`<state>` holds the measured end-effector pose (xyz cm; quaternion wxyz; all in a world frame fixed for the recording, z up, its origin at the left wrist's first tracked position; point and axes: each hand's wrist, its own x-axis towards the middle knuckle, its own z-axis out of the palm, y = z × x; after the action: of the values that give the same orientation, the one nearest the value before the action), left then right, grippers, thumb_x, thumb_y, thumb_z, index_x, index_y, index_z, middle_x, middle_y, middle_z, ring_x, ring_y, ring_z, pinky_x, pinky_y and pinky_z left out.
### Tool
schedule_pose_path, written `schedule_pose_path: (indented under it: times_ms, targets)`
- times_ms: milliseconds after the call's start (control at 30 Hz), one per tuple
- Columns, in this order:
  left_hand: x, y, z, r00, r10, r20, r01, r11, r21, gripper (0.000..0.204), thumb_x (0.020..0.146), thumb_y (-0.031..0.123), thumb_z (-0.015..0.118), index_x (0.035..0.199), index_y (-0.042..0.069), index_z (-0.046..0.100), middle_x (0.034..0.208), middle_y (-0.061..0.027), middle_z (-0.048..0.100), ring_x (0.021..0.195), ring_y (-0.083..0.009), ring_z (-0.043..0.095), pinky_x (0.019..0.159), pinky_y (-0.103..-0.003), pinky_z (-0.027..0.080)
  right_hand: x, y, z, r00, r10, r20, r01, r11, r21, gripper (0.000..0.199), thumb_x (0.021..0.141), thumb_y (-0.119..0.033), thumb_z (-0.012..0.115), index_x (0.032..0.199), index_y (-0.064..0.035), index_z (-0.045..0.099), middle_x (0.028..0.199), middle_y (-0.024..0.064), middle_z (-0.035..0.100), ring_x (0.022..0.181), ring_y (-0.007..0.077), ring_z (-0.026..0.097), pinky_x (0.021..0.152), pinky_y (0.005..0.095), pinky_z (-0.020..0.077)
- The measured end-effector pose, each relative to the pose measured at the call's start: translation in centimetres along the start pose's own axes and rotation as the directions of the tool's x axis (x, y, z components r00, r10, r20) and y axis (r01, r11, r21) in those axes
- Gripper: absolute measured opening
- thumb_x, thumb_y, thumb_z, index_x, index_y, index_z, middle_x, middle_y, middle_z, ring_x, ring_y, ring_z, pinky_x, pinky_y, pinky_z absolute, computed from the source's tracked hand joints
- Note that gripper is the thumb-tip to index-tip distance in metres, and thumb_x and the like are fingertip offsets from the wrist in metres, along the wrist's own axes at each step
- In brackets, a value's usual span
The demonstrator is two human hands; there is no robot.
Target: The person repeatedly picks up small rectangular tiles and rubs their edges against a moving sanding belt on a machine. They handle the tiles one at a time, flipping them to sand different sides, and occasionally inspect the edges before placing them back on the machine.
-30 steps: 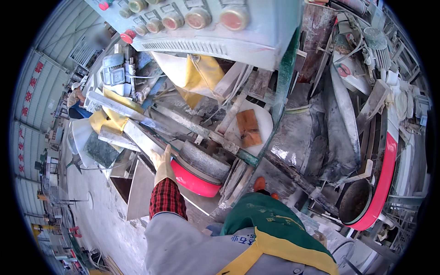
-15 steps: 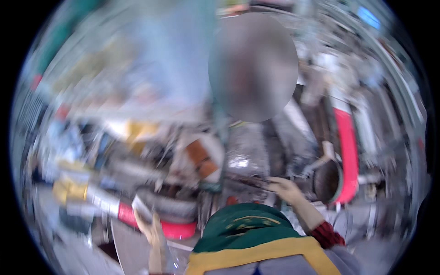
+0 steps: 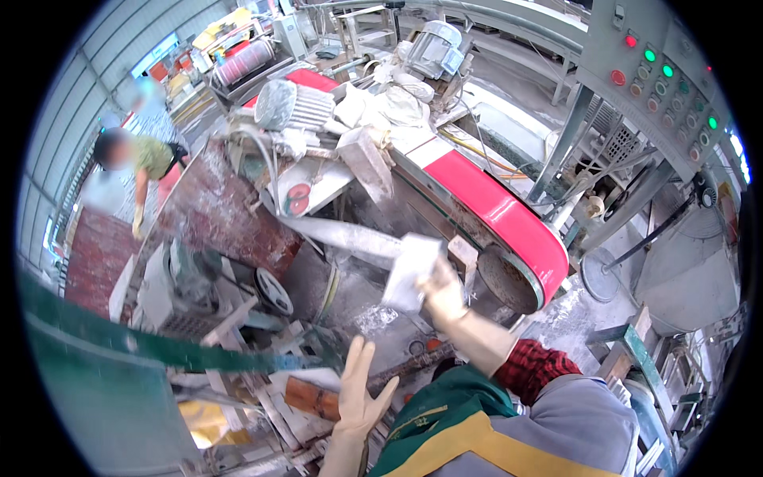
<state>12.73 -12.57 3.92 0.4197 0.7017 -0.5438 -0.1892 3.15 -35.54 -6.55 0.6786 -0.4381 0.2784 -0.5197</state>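
My right hand (image 3: 443,296), in a cream glove, is closed on one edge of a white rectangular tile (image 3: 412,272). It holds the tile out in front of me, tilted, over the grey dusty floor and to the left of the red-covered machine. My left hand (image 3: 362,397), gloved the same way, is raised palm up with its fingers spread and nothing in it. An orange-brown brick-like block (image 3: 311,399) lies just beside it. The fingertips behind the tile are hidden.
A machine with a red curved cover (image 3: 505,215) runs at the right. A control panel (image 3: 660,79) with lit buttons hangs beyond it. A green beam (image 3: 159,350) crosses the left. A motor (image 3: 435,49) stands at the back. Another person (image 3: 147,163) stands at a reddish slab, far left.
The view has swung round and sharpened. The white tile, in my left hand before, is now in my right hand; my left hand has let go and opened.
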Motion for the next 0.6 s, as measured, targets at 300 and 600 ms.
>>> schedule_pose_path:
  times_ms: [300,600]
  targets:
    - [-0.5,-10.7,5.0,0.685,-0.725,0.068,0.67,0.591,-0.449,0.058,0.092,0.001,0.064,0.145,-0.001,0.042,0.147,-0.0161,0.046,0.133,-0.0264,0.049,0.11,-0.035,0.04,31.3,3.1,-12.3,0.881,-0.049,-0.47,-0.109,0.947,-0.302,0.067,0.08,0.004,0.063,0.143,-0.0058,0.04,0.105,0.0139,0.069,0.096,0.0272,0.069,0.076,0.0363,0.0568]
    - [5.2,-8.6,7.5,0.609,-0.787,0.1,0.653,0.425,-0.627,0.048,0.096,0.019,0.059,0.14,0.003,0.05,0.138,-0.019,0.055,0.13,-0.0336,0.05,0.111,-0.044,0.038,35.6,5.3,-10.0,0.779,-0.054,-0.624,-0.401,0.723,-0.563,0.081,0.078,-0.014,0.064,0.149,0.0008,0.028,0.119,0.0271,0.065,0.109,0.0395,0.065,0.095,0.0426,0.0508]
